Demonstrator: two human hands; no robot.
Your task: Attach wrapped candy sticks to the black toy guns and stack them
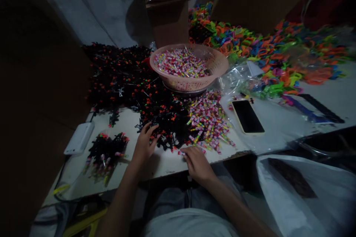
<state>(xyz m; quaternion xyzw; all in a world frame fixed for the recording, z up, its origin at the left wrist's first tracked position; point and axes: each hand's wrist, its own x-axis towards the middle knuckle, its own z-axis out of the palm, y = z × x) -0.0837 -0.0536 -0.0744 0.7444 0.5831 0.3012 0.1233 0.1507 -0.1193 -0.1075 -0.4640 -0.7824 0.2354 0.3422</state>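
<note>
My left hand [144,143] is at the near edge of a heap of small black plastic pieces with orange tips [164,113]. Its fingers are curved but apart, and I see nothing held between them. Between the thumb and fingers of my right hand [198,163] is a small pink-and-white tube [181,152], low over the table's front edge. Just beyond that hand lies a pile of similar pink, white and yellow tubes [208,118]. On the left, a smaller bunch of black pieces [107,152] has colourful tubes at its near side.
A pink plastic basket [189,83] full of tubes stands behind the piles. A phone [248,116] lies on clear plastic at right, a white power bank-like box [79,139] at left. Bright plastic pieces [250,44] are heaped at the back right. A white sack [278,192] hangs below the edge.
</note>
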